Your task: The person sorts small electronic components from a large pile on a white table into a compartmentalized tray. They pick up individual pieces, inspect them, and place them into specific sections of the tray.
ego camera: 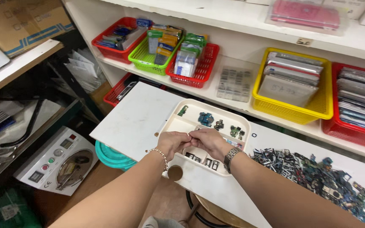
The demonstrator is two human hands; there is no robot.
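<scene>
Fingers of the left hand and right hand pinch together on something too tiny to see over the white tray, which holds only a few sorted bits, while a big pile of parts waits beside it.

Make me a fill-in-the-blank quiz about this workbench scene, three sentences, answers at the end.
1. Both hands, left and right, meet above a white divided ____.
2. The basket of flat panels right of the clear box is ____.
3. The loose heap of small parts lies to the ____ of the tray.

Answers: tray; yellow; right
</scene>
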